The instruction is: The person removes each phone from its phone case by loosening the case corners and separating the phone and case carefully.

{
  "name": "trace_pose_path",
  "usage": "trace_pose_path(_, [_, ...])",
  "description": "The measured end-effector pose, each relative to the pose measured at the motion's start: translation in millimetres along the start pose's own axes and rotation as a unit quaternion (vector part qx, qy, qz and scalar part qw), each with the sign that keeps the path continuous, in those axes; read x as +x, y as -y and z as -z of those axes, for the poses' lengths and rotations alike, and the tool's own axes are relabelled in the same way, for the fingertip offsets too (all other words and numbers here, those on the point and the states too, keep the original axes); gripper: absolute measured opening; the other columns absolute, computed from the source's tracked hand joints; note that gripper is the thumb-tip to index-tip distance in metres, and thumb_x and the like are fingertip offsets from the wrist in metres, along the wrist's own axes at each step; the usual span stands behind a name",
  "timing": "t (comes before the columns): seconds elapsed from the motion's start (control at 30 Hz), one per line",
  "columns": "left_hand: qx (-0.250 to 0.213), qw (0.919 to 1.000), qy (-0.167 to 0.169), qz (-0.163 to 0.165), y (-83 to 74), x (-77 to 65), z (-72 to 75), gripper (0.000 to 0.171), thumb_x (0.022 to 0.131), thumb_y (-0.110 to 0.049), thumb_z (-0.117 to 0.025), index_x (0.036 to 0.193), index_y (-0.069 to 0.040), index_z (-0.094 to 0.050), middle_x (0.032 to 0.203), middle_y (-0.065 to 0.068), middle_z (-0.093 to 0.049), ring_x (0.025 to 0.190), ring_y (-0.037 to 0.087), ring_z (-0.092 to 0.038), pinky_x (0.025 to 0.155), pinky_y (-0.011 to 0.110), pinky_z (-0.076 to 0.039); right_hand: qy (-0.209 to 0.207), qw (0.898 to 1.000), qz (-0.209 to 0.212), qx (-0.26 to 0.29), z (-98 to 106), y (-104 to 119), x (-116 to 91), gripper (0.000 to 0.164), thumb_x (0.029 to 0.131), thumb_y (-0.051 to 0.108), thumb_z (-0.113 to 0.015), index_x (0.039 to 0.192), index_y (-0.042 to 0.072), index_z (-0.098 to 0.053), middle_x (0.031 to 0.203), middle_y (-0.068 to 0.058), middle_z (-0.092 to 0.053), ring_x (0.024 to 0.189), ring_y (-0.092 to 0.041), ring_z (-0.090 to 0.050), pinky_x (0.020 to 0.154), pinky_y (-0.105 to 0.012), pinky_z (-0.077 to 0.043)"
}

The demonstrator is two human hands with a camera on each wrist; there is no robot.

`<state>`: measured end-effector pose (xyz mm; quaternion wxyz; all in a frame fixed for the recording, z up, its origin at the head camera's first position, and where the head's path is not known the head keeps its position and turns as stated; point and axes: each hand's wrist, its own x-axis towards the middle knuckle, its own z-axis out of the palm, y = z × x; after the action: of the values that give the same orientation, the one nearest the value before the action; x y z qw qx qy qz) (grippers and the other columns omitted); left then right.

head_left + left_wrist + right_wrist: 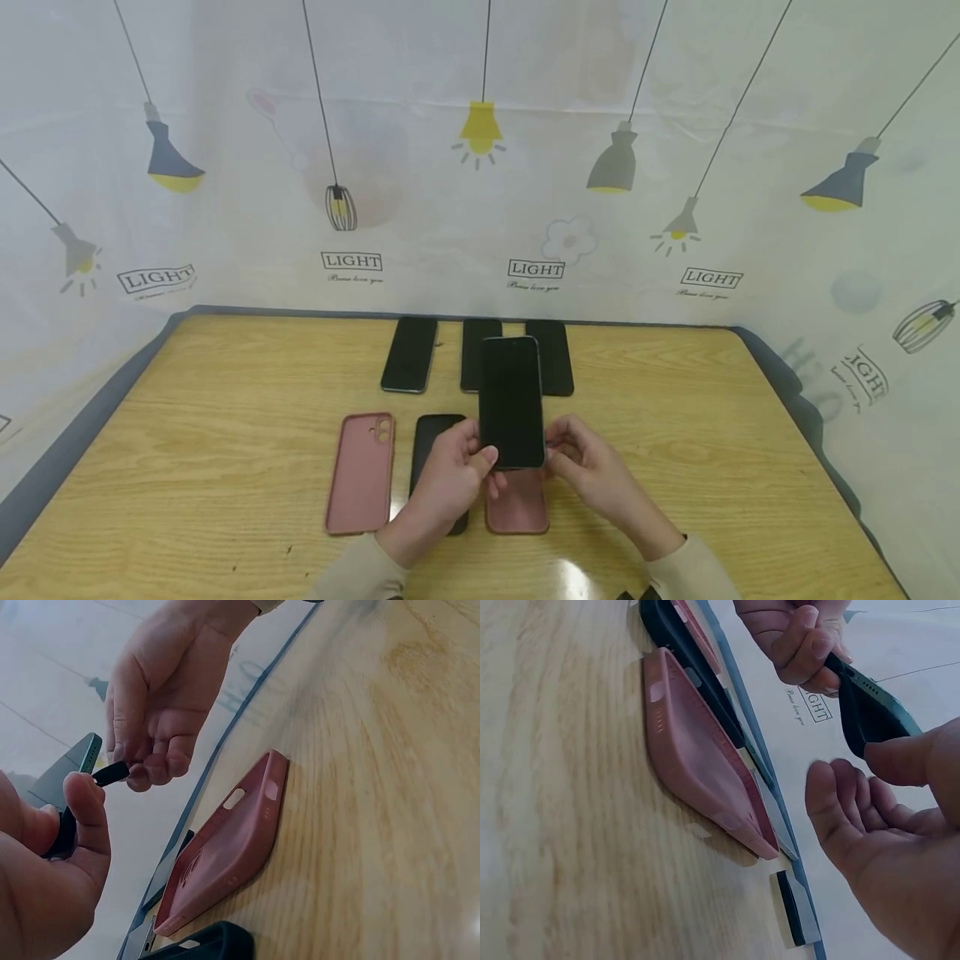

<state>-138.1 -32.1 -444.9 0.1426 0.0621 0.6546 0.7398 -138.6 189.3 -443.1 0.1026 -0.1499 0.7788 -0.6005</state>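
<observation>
My left hand (450,471) grips the lower left of a black-screened phone (510,400), thumb on its front and fingers behind. A flexible dark phone case (855,724) stands away from the phone's body at one lower corner. At that corner my right hand (592,471) touches the dark case with its thumb, while the other fingers curl loosely apart from it, as the right wrist view shows. Below the phone lies a pink phone case (517,504), its inside facing up. Another black case (431,437) lies to its left, partly hidden behind my left hand.
A second pink case (360,475) with a camera cutout lies further left on the wooden table (225,433). Along the back edge lie a dark phone (409,354) and two more dark slabs (472,354), partly behind the held phone. A printed curtain (420,167) hangs behind.
</observation>
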Motion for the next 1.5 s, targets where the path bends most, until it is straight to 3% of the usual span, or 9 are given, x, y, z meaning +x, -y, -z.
trace_pose_path(0.13, [0.014,0.9999,-0.009,-0.001,3.0,1.0,-0.5,0.021,0.104,0.006,-0.05,0.123,0.008,-0.059,0.085,0.011,-0.069,0.062,0.016,-0.063,0.056,0.026,-0.055,-0.048,0.998,-0.001,-0.032,-5.1,0.2,-0.9,0.01,0.1,-0.006,-0.058,0.109,-0.004,-0.054,0.093,-0.012,-0.06,0.08,-0.013,-0.06,0.068,-0.025,-0.055])
trace_pose_path(0.3, [0.034,0.9992,-0.023,-0.003,5.0,0.6,-3.3,0.016,0.103,0.005,-0.053,0.117,0.008,-0.061,0.08,0.017,-0.068,0.059,0.015,-0.062,0.054,0.027,-0.055,-0.074,0.996,0.013,-0.052,-10.2,0.5,-0.5,0.012,0.096,-0.012,-0.059,0.102,-0.001,-0.058,0.088,-0.008,-0.058,0.076,-0.012,-0.057,0.064,-0.023,-0.053])
trace_pose_path(0.6, [0.079,0.9958,-0.042,-0.015,6.6,-0.3,-8.4,0.005,0.101,0.007,-0.056,0.104,0.007,-0.06,0.07,0.01,-0.066,0.055,0.016,-0.062,0.053,0.035,-0.058,-0.081,0.988,0.068,-0.112,-11.6,-0.7,-0.9,0.02,0.091,-0.016,-0.062,0.095,0.003,-0.065,0.09,-0.004,-0.06,0.077,-0.009,-0.056,0.064,-0.024,-0.053])
trace_pose_path(0.8, [0.101,0.9932,-0.051,-0.028,7.6,-0.3,-10.1,0.005,0.099,0.009,-0.057,0.098,0.005,-0.06,0.068,0.011,-0.066,0.053,0.015,-0.063,0.052,0.042,-0.059,-0.051,0.985,0.099,-0.131,-5.7,0.6,-2.0,0.023,0.085,-0.018,-0.058,0.096,0.001,-0.064,0.089,-0.004,-0.062,0.081,-0.007,-0.057,0.067,-0.023,-0.053])
trace_pose_path(0.97, [0.111,0.9921,-0.052,-0.026,7.2,-0.3,-10.0,0.001,0.1,0.006,-0.059,0.1,0.006,-0.06,0.069,0.011,-0.067,0.052,0.016,-0.065,0.053,0.045,-0.06,-0.015,0.99,0.083,-0.115,0.3,4.3,-2.8,0.02,0.085,-0.014,-0.055,0.099,-0.002,-0.062,0.09,-0.007,-0.062,0.082,-0.009,-0.057,0.069,-0.024,-0.053])
trace_pose_path(1.17, [0.108,0.9929,-0.044,-0.024,7.2,-1.0,-10.3,0.004,0.1,0.005,-0.061,0.104,0.006,-0.061,0.072,0.013,-0.069,0.055,0.018,-0.067,0.055,0.044,-0.061,-0.012,0.994,0.03,-0.108,1.5,8.5,-2.9,0.009,0.094,0.003,-0.066,0.102,0.0,-0.064,0.091,-0.005,-0.062,0.081,-0.011,-0.057,0.066,-0.023,-0.052])
trace_pose_path(1.37, [0.105,0.9937,-0.034,-0.022,8.0,-1.6,-10.6,0.009,0.1,0.003,-0.062,0.109,0.006,-0.062,0.081,0.021,-0.071,0.056,0.017,-0.067,0.054,0.043,-0.061,-0.018,0.994,0.003,-0.106,1.6,10.7,-2.5,0.021,0.096,0.016,-0.075,0.101,0.0,-0.061,0.086,-0.004,-0.059,0.069,-0.008,-0.051,0.056,-0.022,-0.044])
trace_pose_path(1.5, [0.11,0.9932,-0.03,-0.024,8.1,-1.2,-10.6,0.013,0.1,0.003,-0.063,0.112,0.007,-0.062,0.083,0.018,-0.072,0.056,0.017,-0.067,0.054,0.042,-0.061,-0.025,0.995,-0.005,-0.101,1.3,10.3,-2.6,0.021,0.095,0.015,-0.076,0.099,0.002,-0.061,0.085,-0.002,-0.059,0.066,-0.008,-0.05,0.054,-0.022,-0.042])
